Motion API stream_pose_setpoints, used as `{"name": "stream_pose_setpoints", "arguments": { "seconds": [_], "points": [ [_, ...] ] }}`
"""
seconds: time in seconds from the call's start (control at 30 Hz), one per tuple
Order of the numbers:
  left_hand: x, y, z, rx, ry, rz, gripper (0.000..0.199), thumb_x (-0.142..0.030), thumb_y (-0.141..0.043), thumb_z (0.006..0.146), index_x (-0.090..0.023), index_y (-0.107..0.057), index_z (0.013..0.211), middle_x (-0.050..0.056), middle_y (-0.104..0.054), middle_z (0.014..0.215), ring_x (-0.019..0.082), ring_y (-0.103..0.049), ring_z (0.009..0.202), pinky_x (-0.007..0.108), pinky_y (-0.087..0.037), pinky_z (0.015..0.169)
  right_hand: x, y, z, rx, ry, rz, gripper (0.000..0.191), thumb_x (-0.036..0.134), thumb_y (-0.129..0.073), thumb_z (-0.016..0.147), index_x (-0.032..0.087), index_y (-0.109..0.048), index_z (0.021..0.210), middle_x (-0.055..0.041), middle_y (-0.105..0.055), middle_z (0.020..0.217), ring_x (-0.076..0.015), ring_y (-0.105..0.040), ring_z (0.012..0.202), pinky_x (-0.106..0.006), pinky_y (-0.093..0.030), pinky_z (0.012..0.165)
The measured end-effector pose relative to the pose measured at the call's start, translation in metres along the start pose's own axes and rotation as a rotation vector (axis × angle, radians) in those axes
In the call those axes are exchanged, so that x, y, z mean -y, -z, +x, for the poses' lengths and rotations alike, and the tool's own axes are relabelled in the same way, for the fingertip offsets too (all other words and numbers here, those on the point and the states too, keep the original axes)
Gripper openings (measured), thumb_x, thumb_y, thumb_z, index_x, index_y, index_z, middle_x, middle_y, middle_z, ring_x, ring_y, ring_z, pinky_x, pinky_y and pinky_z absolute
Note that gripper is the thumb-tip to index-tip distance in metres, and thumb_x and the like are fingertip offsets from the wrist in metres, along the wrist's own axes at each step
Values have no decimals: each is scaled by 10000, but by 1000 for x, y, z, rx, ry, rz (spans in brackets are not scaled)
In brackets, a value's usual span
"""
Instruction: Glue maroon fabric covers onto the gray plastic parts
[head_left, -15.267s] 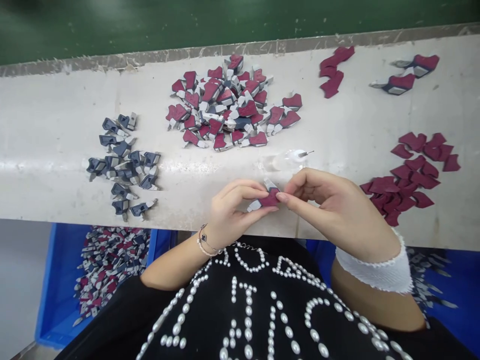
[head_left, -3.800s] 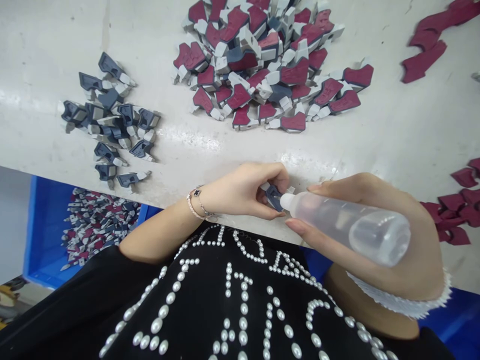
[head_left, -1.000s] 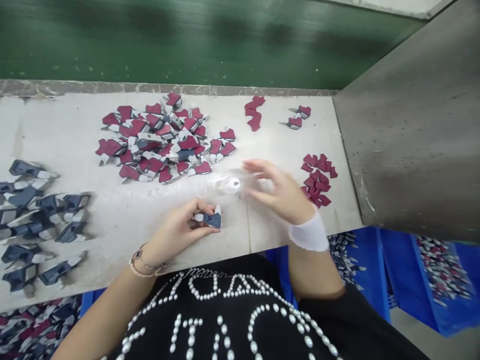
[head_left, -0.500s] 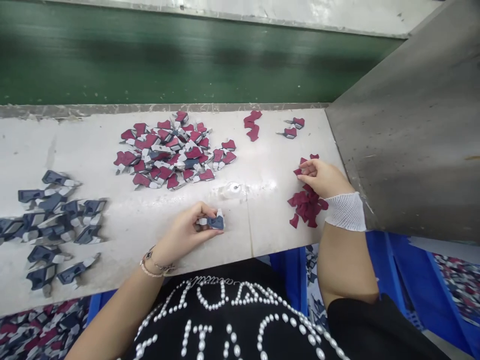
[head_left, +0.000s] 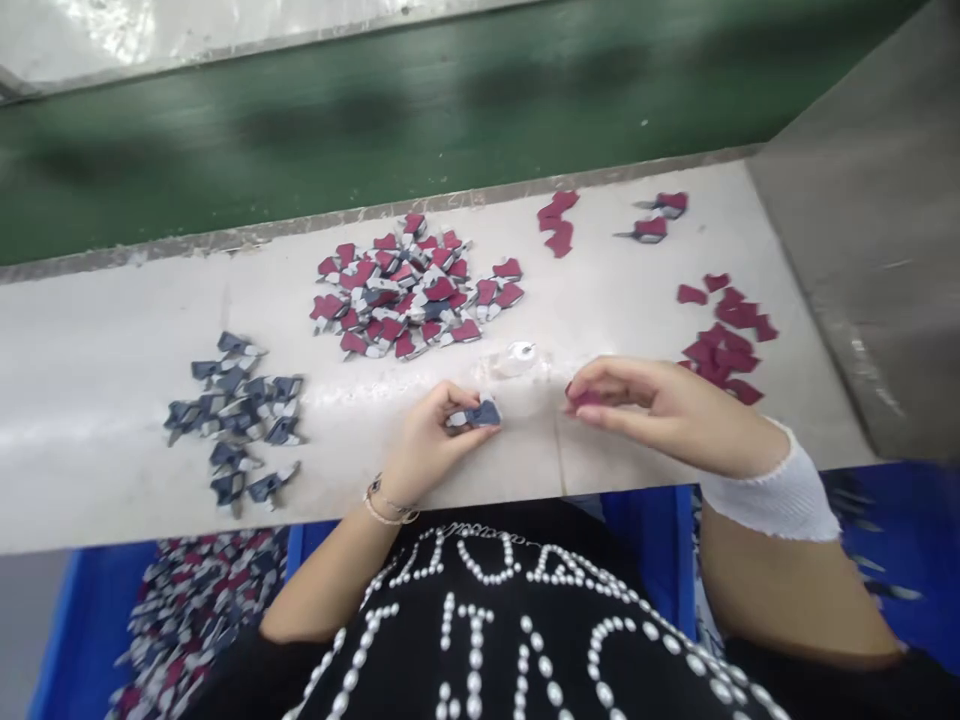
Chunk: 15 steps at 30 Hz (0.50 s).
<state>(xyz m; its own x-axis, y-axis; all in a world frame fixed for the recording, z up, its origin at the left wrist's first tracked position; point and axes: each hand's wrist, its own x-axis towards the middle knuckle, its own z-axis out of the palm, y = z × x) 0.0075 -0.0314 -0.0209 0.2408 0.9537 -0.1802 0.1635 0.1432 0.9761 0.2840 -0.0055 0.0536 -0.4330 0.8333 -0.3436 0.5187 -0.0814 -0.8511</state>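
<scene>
Between the thumb and fingers of my left hand is a small dark blue and light grey plastic part, held just over the bench. My right hand pinches a small dark red flat piece, partly hidden by the fingers. The two hands are apart, with the red piece to the right of the blue part. Right behind my right hand lies a loose pile of dark red flat pieces. To the left, several blue and grey parts without red pieces are heaped.
A large heap of parts with red faces lies mid-bench. Several red pieces and two red-faced parts lie farther back. A green strip runs behind the bench. A metal panel bounds the right. Blue bins stand below.
My right hand has come from the red pile toward my left hand, carrying a red piece. My left hand still holds the blue part. The view has shifted and tilted.
</scene>
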Motion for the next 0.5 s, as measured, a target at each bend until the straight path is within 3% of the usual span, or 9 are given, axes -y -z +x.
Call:
{"name": "stream_pose_setpoints", "arguments": {
  "seconds": [0.07,0.23,0.37,0.5],
  "points": [
    [1,-3,-5,-99,-5,-47,346,-298,-862,730,-179,-590,910,81,-727,1015,205,-748,993,330,-652,802,7,-24,0,67,110,-10,190,422,-594,963,251,-677,979,-52,-760,987,-231,-729,905,-371,-571,822],
    [5,-5,-13,-195,-83,-12,326,-298,-883,705,-168,-634,869,63,-659,1033,154,-711,921,296,-653,771,13,-63,4,-61,125,-117,160,296,-474,1013,234,-512,1156,-28,-729,855,-200,-679,672,-331,-513,610],
    [9,-6,-14,-176,-153,-27,278,-268,-850,752,-174,-628,889,26,-651,934,131,-691,899,305,-650,833,16,-66,10,-2,162,-74,81,297,-553,983,241,-558,925,16,-660,740,-166,-638,627,-300,-492,586],
    [13,-10,-15,-206,-223,-38,270,-245,-825,780,-181,-598,912,33,-649,974,133,-695,914,289,-640,815,19,-62,14,35,188,31,106,272,-580,975,266,-685,992,-4,-750,923,-181,-718,816,-312,-546,718]
  ]
}}
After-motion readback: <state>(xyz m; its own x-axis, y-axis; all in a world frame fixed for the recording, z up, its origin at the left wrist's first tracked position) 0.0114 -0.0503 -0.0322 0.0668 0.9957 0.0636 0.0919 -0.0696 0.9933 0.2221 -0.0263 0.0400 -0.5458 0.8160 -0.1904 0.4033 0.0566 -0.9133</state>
